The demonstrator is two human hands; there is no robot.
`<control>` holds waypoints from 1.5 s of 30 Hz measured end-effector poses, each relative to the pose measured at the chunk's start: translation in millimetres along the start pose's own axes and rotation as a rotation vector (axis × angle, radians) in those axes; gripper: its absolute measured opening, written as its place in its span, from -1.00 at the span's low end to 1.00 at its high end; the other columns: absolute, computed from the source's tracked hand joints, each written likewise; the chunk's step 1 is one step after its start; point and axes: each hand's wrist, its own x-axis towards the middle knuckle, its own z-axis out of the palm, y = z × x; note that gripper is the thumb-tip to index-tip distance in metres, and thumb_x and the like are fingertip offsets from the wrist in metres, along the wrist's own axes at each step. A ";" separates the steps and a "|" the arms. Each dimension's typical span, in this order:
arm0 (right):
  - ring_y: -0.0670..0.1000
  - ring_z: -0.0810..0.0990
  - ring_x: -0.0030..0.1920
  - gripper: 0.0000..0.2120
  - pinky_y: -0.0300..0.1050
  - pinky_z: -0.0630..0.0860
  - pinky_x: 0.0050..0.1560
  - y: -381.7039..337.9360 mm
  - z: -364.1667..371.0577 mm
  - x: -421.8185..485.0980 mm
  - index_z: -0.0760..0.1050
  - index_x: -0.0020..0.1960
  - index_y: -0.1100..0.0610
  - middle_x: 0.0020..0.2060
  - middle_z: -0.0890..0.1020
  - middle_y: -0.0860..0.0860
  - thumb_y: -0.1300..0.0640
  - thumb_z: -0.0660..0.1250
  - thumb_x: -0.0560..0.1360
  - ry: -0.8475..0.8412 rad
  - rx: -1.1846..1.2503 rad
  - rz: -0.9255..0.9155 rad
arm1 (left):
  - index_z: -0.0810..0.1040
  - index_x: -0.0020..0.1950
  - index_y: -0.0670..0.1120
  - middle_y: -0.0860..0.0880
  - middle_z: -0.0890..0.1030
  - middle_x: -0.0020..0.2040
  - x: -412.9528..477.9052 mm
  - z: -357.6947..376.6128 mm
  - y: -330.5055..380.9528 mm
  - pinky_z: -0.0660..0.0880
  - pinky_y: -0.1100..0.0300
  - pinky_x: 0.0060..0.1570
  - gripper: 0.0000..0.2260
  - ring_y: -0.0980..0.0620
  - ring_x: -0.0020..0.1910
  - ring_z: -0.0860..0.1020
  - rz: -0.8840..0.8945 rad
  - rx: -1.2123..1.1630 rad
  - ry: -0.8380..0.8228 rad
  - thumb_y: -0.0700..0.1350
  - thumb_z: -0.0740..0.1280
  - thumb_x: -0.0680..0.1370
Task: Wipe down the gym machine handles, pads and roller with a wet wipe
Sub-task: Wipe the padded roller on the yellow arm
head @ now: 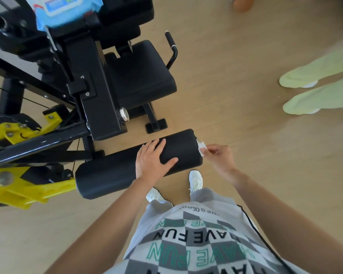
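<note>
Head view shows the roller (183, 152) low before you, your left hand (151, 162) lying flat on it with straight fingers and your right hand (219, 155) pinching the wet wipe (202, 148) at its right end. The wipe is thin and limp, so hold it bunched; the padded roller looks soft and may turn, so steady it from above. The floor (246, 115) on the right gives room, while the black frame (99, 86) crowds the left.

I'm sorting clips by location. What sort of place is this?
Probably a gym or workout room: a black weight machine with a padded seat, a foam roller under the left hand, and a side handle by the seat. The right hand pinches a wet wipe at the roller's end.
</note>
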 end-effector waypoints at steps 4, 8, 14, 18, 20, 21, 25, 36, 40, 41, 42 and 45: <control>-0.06 0.13 -0.41 -0.53 -0.11 0.09 -0.34 4.5 -8.6 3.2 0.23 -0.40 0.22 -0.46 0.21 -0.01 0.16 0.42 0.53 -0.028 -0.094 -0.044 | 0.26 0.62 0.12 0.08 0.28 0.61 16.0 -9.6 -5.5 0.14 -0.08 0.55 -0.32 -0.07 0.60 0.17 -0.021 0.057 -0.071 0.42 0.14 0.58; -0.13 0.34 -0.46 -0.76 -0.26 0.27 -0.39 -2.9 -3.9 7.5 0.60 -0.26 0.25 -0.50 0.47 -0.13 0.13 0.41 0.52 0.083 0.040 0.006 | 0.58 0.40 0.03 0.04 0.56 0.33 -9.8 -1.5 1.5 0.46 -0.06 0.25 -0.49 -0.07 0.29 0.50 0.119 -0.001 0.212 0.26 0.32 0.53; -0.07 0.17 -0.42 -0.59 -0.16 0.12 -0.37 14.5 5.1 -3.3 0.35 -0.41 0.24 -0.47 0.24 -0.02 0.20 0.41 0.54 0.021 -0.068 -0.080 | 0.48 0.50 0.06 0.02 0.45 0.52 -35.6 21.7 9.4 0.33 -0.10 0.48 -0.36 -0.05 0.53 0.36 0.105 0.068 0.158 0.30 0.41 0.48; -0.09 0.22 -0.41 -0.70 -0.17 0.17 -0.36 26.6 -0.7 -5.1 0.51 -0.31 0.32 -0.44 0.34 0.01 0.18 0.43 0.52 -0.007 -0.091 -0.034 | 0.21 0.64 0.06 0.02 0.22 0.65 -23.1 15.0 12.9 0.05 -0.14 0.61 -0.15 -0.04 0.65 0.13 0.079 0.171 0.046 0.48 0.23 0.47; -0.08 0.23 -0.42 -0.70 -0.17 0.16 -0.38 22.3 0.0 -3.1 0.54 -0.29 0.31 -0.46 0.34 -0.02 0.16 0.42 0.54 0.031 -0.035 -0.031 | 0.09 0.67 0.08 0.03 0.12 0.67 -12.9 10.5 13.8 -0.03 -0.15 0.62 -0.07 -0.05 0.66 0.04 0.055 0.210 -0.018 0.54 0.18 0.44; -0.08 0.22 -0.42 -0.67 -0.17 0.16 -0.38 18.0 1.9 -2.5 0.50 -0.33 0.27 -0.47 0.33 -0.05 0.15 0.41 0.55 0.053 -0.015 -0.038 | 0.07 0.67 0.08 0.03 0.12 0.67 -8.3 8.8 14.0 -0.04 -0.16 0.62 -0.03 -0.07 0.66 0.05 0.043 0.214 -0.034 0.57 0.18 0.41; -0.06 0.24 -0.41 -0.67 -0.19 0.18 -0.38 17.9 10.3 -5.4 0.51 -0.28 0.32 -0.45 0.35 0.02 0.13 0.39 0.57 0.038 -0.045 -0.054 | 0.07 0.67 0.09 0.04 0.15 0.67 -2.3 5.9 16.1 0.01 -0.19 0.60 0.03 -0.09 0.65 0.09 0.028 0.212 -0.037 0.60 0.23 0.34; -0.14 0.36 -0.43 -0.84 -0.26 0.33 -0.35 5.3 -2.7 1.7 0.65 -0.21 0.13 -0.43 0.52 -0.07 0.15 0.41 0.54 0.071 -0.002 -0.031 | 0.25 0.60 0.05 -0.03 0.27 0.60 12.1 -7.0 21.6 0.26 -0.15 0.45 -0.02 -0.16 0.54 0.26 0.005 0.259 -0.005 0.60 0.24 0.33; -0.09 0.27 -0.44 -0.71 -0.29 0.23 -0.41 11.9 5.5 -4.0 0.49 -0.34 0.18 -0.49 0.37 -0.06 0.19 0.39 0.56 0.013 -0.118 -0.078 | 0.52 0.42 0.03 0.00 0.51 0.35 -26.0 7.9 25.7 0.47 -0.05 0.24 -0.33 -0.09 0.31 0.47 0.098 0.101 0.222 0.31 0.48 0.40; -0.05 0.24 -0.42 -0.65 -0.25 0.18 -0.41 18.0 5.4 -5.1 0.39 -0.36 0.22 -0.49 0.32 -0.03 0.20 0.40 0.55 0.004 -0.173 -0.088 | 0.51 0.45 0.03 -0.01 0.51 0.38 -32.8 12.9 26.3 0.48 -0.08 0.28 -0.32 -0.10 0.36 0.45 0.102 0.105 0.210 0.29 0.49 0.41; -0.02 0.23 -0.40 -0.63 -0.20 0.17 -0.39 23.3 4.7 -6.0 0.34 -0.36 0.25 -0.48 0.30 -0.01 0.20 0.41 0.54 -0.005 -0.217 -0.090 | 0.47 0.49 0.03 -0.02 0.49 0.43 -37.2 16.8 26.7 0.46 -0.09 0.34 -0.30 -0.10 0.42 0.42 0.095 0.119 0.185 0.28 0.49 0.42; 0.01 0.26 -0.37 -0.67 -0.07 0.21 -0.33 28.7 1.3 -5.0 0.42 -0.30 0.33 -0.45 0.34 0.03 0.17 0.43 0.52 -0.012 -0.237 -0.059 | 0.36 0.58 0.04 -0.02 0.42 0.53 -36.5 19.3 27.1 0.32 -0.08 0.47 -0.23 -0.10 0.54 0.32 0.064 0.126 0.116 0.29 0.46 0.44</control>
